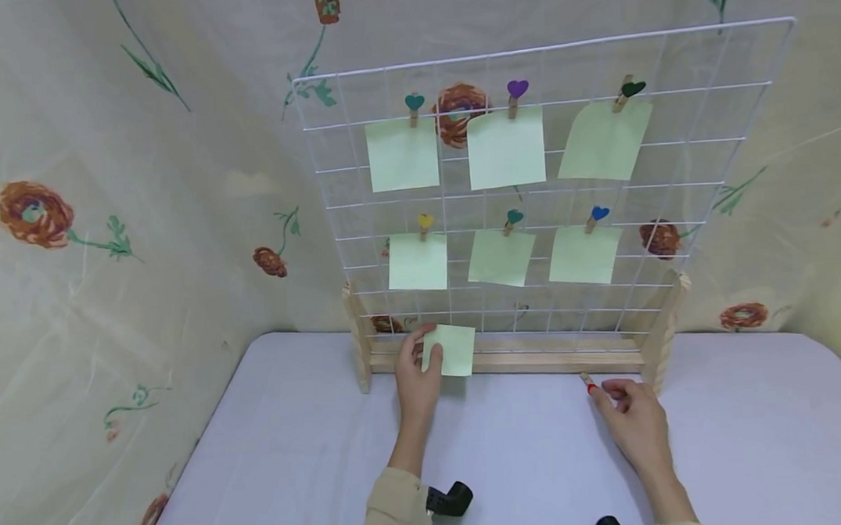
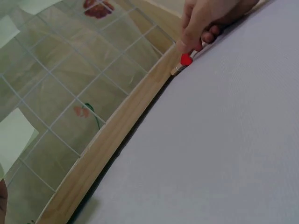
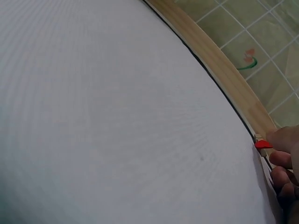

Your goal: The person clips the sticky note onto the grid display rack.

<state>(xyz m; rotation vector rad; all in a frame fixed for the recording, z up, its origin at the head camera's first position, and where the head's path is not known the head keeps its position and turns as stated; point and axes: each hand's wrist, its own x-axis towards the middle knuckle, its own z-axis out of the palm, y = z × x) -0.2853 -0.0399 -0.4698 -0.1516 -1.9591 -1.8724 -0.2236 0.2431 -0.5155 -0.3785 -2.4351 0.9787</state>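
Note:
My left hand pinches a pale green paper note by its left side, in front of the lower bars of a white wire grid. To the right, my right hand pinches a small wooden clothespin with a red heart, low over the table by the wooden base bar. The red heart also shows at the fingertips in the right wrist view. On the grid, heart-topped clothespins hold two rows of pale green notes, such as the upper left note and the lower right note.
A wooden stand with two upright ends carries the grid near the back of the white table. Flower-patterned cloth hangs behind and at the sides. Black wrist devices, such as one by the left sleeve, show near the bottom.

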